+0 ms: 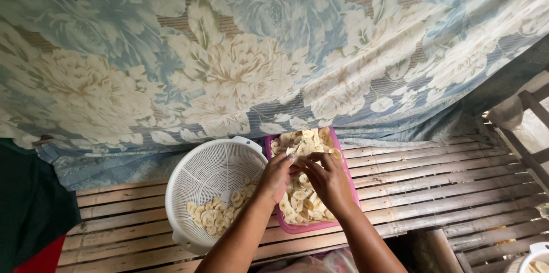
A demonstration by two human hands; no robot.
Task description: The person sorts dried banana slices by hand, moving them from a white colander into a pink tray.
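Note:
A pink rectangular tray heaped with pale banana slices lies on a slatted bamboo platform. Left of it stands a white round colander with several slices in its bottom. My left hand and my right hand meet over the tray, fingertips together, pinching banana slices between them. Which hand carries the slices is hard to tell; both touch them.
A blue and cream flowered cloth hangs behind the platform. A dark green and red cloth lies at the left. Bamboo rails rise at the right, and a white container with slices shows at the bottom right corner.

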